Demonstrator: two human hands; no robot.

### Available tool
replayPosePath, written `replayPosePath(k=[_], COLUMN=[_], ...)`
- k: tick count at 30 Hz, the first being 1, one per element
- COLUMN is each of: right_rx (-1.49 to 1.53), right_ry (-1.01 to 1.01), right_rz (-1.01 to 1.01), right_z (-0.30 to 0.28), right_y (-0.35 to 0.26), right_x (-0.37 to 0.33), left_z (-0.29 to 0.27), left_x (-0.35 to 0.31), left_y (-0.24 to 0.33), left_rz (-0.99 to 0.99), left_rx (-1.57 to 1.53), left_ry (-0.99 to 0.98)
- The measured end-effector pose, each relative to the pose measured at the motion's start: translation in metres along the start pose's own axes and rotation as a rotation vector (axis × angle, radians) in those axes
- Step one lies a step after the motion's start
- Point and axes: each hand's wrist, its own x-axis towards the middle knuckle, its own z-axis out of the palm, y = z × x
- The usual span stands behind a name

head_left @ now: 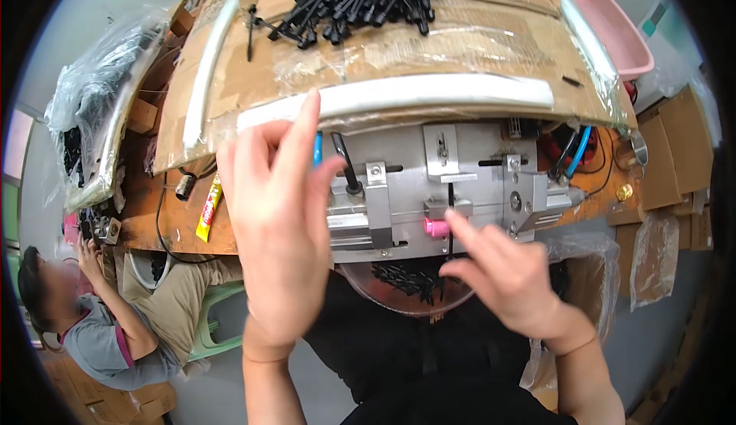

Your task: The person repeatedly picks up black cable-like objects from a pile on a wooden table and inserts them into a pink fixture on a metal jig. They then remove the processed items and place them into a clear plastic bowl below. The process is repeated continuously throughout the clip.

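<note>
My left hand (276, 187) is raised over the left side of a metal fixture (414, 187), index finger stretched up, other fingers partly bent. I see nothing in it. At the fixture's middle, a thin black rod (451, 193) stands in line with a small metal block and a pink piece (436, 228). My right hand (510, 279) has its index fingertip at this rod, with the thumb apart below; whether the fingertip presses on it, I cannot tell. Below the fixture's front edge, a clear round bowl (359, 291) holds many short black pieces.
A cardboard sheet (230, 118) with white foam strips (429, 95) lies behind the fixture, bearing a pile of black rods with thick heads (360, 3). A yellow packet (208, 210) lies left. A seated person (115, 325) works at far left. A pink tub (606, 26) and cartons (675, 149) stand right.
</note>
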Motion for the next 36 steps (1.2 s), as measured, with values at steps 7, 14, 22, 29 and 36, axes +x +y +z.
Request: replayPosePath(k=[7,14,22,29,36], right_rx=[-0.429,-0.273,0.207,1.013,1.043], right_ry=[0.422,0.129,0.000,0.216,0.426], right_rz=[-0.347,-0.578,-0.258,0.048,0.169], right_z=[-0.023,-0.037,-0.111,-0.161,-0.172], right_y=[0.050,0.116,0.170,0.177,0.174], right_x=[0.213,0.225,0.178,0.225,0.199], left_z=[0.037,0.060,0.059,0.030,-0.013], left_x=[0.101,0.116,0.135,0.205,0.174], left_y=[-0.042,-0.061,-0.012,-0.019,-0.011], left_rz=[0.238,0.177,0.139,0.191,0.167], left_rx=[0.013,-0.027,-0.084,-0.181,-0.431], left_ry=[0.071,-0.200,-0.423,-0.653,-0.542])
